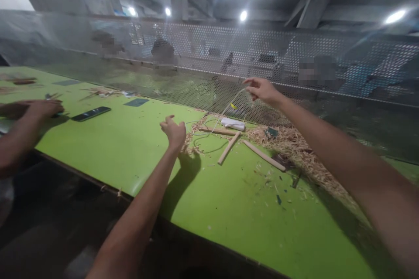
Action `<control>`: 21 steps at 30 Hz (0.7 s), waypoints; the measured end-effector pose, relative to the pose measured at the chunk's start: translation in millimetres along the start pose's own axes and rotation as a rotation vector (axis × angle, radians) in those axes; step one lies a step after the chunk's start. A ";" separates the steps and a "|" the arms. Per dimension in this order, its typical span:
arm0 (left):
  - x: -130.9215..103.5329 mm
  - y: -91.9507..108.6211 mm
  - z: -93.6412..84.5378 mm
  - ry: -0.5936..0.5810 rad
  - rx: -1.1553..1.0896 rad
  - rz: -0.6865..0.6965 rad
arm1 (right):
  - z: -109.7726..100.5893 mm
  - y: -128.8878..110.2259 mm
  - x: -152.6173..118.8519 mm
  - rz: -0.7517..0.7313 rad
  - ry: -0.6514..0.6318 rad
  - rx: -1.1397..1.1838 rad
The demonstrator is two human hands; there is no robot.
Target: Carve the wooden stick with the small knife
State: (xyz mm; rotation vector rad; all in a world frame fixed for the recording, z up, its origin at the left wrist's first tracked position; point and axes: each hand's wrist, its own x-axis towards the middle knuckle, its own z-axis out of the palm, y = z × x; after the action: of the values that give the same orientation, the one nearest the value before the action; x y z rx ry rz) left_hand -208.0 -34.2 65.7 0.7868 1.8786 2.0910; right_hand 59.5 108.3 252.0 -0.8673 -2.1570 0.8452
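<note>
One pale cord (225, 110) was pinched in the R hand (262, 90), looping to the green surface (114, 152) nr the L hand (174, 133) (curled, couldn't tell if gripping), w/ 3 sticks (229, 148), white bundle (233, 124) & wood shavings (294, 139) close by & mesh screen (203, 78) behind.

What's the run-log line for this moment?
right hand: raised, holding pale cord | left hand: over green table, hold unclear | wooden sticks: on table, near wood shavings
</note>
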 end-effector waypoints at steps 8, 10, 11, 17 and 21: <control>-108.9 70.3 43.0 -0.986 -0.376 0.017 | 39.2 -59.8 -48.8 -0.041 -0.475 0.618; -120.5 81.6 44.9 -1.123 -0.474 -0.007 | 56.9 -66.9 -65.4 -0.079 -0.492 0.701; -124.0 85.3 43.8 -1.195 -0.505 -0.009 | 64.2 -68.8 -72.9 -0.090 -0.506 0.704; -132.0 80.8 35.4 -1.156 -0.533 -0.084 | 72.3 -53.5 -99.8 -0.037 -0.515 0.653; -133.0 69.0 39.8 -1.109 -0.495 -0.134 | 64.3 -30.2 -105.8 0.015 -0.453 0.734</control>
State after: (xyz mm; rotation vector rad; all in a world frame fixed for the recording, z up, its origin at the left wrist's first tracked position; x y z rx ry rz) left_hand -63.8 -77.8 102.3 1.2505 0.7573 1.3973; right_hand 60.8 -9.3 203.0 -0.3278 -1.9315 1.8175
